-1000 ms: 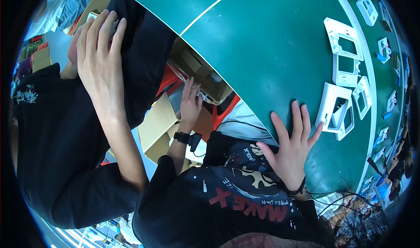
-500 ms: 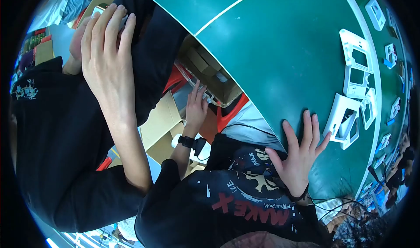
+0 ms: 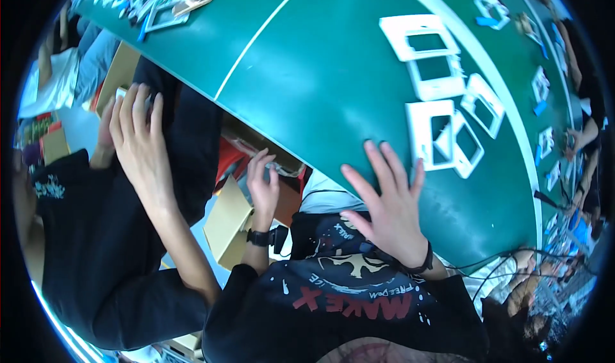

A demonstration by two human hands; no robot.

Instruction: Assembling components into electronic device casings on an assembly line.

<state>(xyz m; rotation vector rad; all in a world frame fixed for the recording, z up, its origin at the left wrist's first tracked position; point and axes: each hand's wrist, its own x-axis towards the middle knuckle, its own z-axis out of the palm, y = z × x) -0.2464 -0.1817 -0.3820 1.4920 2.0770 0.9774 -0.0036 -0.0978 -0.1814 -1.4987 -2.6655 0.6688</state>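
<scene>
Assembly workshop, long green worktable [image 3: 333, 87], rows of white plastic frames [image 3: 442, 94], cardboard boxes [image 3: 227, 222] underneath

A single head-worn fisheye view looks steeply down, close over the green bench [image 3: 333, 74] edge, tilted, with people's laps and floor below it.

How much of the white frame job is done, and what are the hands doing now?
Looks done: a group of white frames lies flat on the green table. In hand: neither hand holds anything. The right hand rests spread on the table edge beside the frames, and the left hand reaches below the table near a cardboard box. Possibly left: another frame pile at the far corner.
</scene>
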